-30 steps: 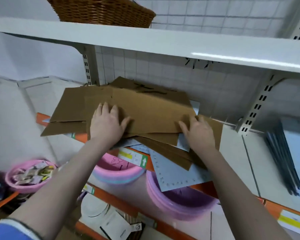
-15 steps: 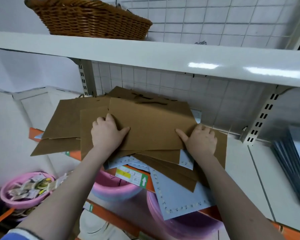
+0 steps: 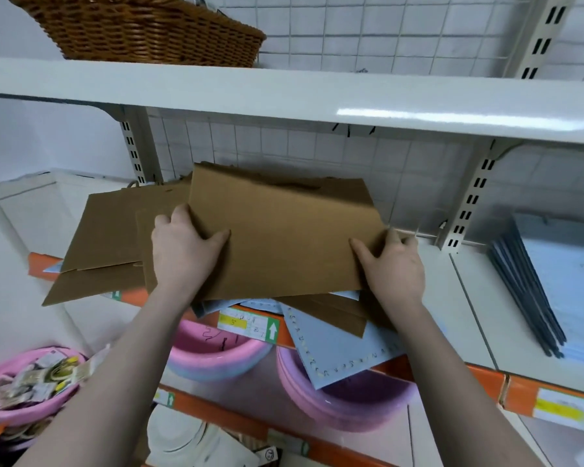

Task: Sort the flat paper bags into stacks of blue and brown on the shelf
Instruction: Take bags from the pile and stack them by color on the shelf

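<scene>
Head view, centre of frame: both forearms reach up from the lower edge to the shelf (image 3: pixel 459 298). Left hand (image 3: pixel 182 251) grips the left edge of the top brown bag (image 3: pixel 284 237), thumb on top, fingers curled at the edge. Right hand (image 3: pixel 390 264) pinches its lower right corner, thumb above, fingers beneath. More brown bags (image 3: pixel 108 230) lie fanned at left; a blue bag (image 3: pixel 334 348) overhangs the shelf front. Blue stack (image 3: pixel 553 281) at right. Shelf label (image 3: pixel 250 323): green arrow, writing illegible.
</scene>
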`<state>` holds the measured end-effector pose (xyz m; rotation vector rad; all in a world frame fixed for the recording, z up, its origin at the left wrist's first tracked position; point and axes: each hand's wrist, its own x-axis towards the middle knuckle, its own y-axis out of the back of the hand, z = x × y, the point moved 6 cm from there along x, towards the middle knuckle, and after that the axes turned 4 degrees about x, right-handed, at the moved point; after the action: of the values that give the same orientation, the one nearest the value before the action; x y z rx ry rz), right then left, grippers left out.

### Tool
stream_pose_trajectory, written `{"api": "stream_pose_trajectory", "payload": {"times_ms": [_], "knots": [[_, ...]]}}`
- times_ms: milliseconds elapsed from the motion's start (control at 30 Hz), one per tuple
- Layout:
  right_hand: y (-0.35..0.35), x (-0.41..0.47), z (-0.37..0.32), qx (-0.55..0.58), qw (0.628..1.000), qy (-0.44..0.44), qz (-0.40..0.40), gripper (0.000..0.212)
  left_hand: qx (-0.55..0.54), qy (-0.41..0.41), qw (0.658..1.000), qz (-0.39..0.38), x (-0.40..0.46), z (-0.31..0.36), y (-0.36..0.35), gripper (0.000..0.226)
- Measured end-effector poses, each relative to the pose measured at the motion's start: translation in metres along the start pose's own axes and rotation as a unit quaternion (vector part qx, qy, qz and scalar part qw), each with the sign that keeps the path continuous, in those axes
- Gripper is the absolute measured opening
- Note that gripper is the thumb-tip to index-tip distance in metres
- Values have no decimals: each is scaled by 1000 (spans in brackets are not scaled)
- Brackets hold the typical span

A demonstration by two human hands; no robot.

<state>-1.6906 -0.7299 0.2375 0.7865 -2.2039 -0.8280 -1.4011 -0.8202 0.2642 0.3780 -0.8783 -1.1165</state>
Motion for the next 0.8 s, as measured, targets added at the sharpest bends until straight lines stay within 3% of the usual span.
{"api": "stream_pose_trajectory", "payload": {"times_ms": [200,433,633,800], "knots": [[31,-36,27,-4,999,-26,22,51,-4,-18,1000,-13,-33,9,3,70],[106,-59,88,3,998,-39,57,43,-22,-49,998,-32,-104,70,-1,60],[199,-88,190,9,995,-50,85,37,-36,-74,996,-32,-204,159,-22,59],[292,-112,289,-37,992,-74,97,41,-52,-85,991,-85,-300,242,-59,61]]}}
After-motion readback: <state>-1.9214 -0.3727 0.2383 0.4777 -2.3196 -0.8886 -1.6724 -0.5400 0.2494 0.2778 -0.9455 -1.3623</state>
